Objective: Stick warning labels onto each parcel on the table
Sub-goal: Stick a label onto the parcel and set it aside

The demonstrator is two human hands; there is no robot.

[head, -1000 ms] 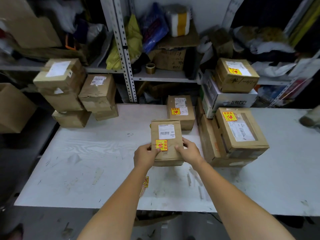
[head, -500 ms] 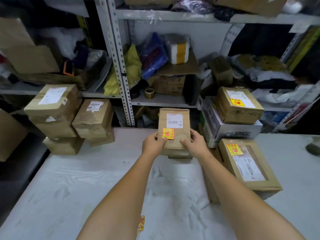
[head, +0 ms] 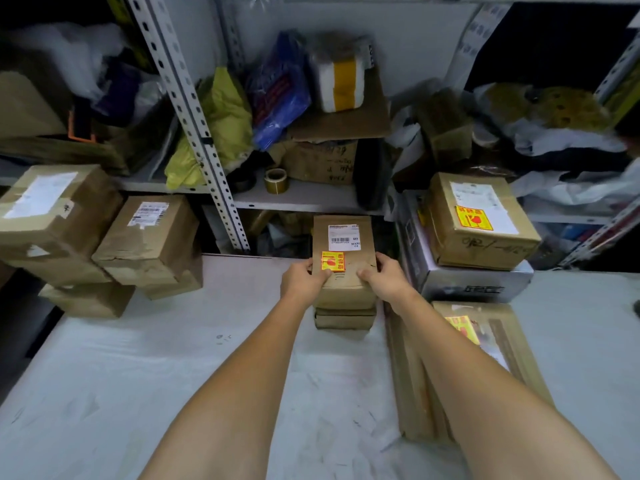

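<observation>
A small brown parcel (head: 346,275) with a white shipping label and a yellow-red warning label (head: 332,261) sits on top of another small parcel (head: 344,321) at the back middle of the white table (head: 156,375). My left hand (head: 302,280) grips its left edge and my right hand (head: 382,278) grips its right edge. On the right, a brown parcel (head: 481,220) with a warning label rests on a grey box (head: 467,282). Nearer, another labelled parcel (head: 498,341) lies partly under my right arm. At the left stand stacked parcels (head: 149,237) with only white labels.
Metal shelving (head: 194,109) runs behind the table, packed with bags, cardboard boxes and a roll of brown tape (head: 276,180). A big parcel (head: 52,216) tops the left stack. The table's left edge drops off to a dark floor.
Both hands carried the labelled parcel away from me across the table and onto the small parcel at the back. The view moved forward with it.
</observation>
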